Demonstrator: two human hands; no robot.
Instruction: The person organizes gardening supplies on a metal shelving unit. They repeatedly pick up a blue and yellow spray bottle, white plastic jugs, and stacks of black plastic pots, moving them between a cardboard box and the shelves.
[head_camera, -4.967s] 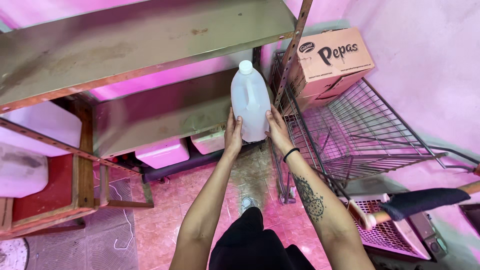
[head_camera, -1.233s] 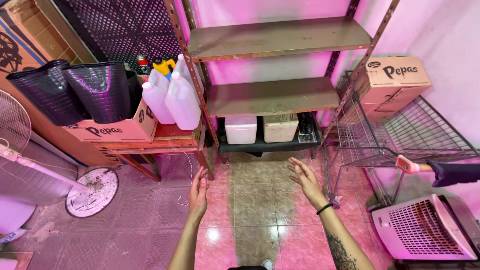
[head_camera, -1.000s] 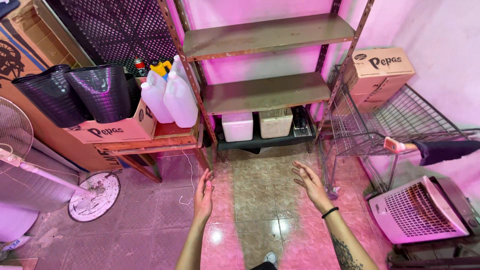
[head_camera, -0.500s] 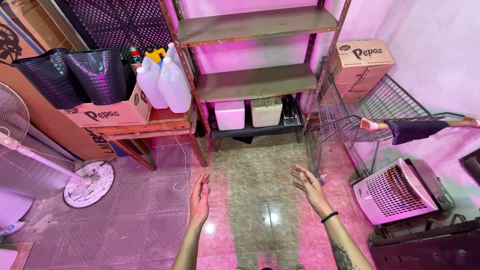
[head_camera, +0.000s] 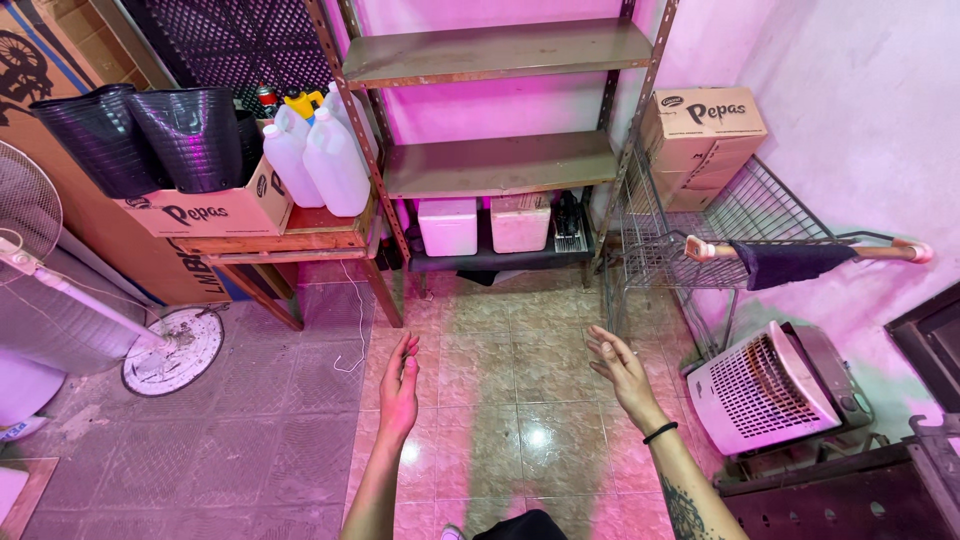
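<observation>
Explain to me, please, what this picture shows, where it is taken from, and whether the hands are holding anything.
The picture comes from a camera worn on a person's head, looking down. At the bottom are that person's own bare hands: the left hand and the right hand, both open and empty above the tiled floor. Ahead stands a metal shelf rack with two white tubs at its foot. On the low wooden table to the left stand white plastic jugs and a cardboard box holding black pots. A wire cart stands on the right.
</observation>
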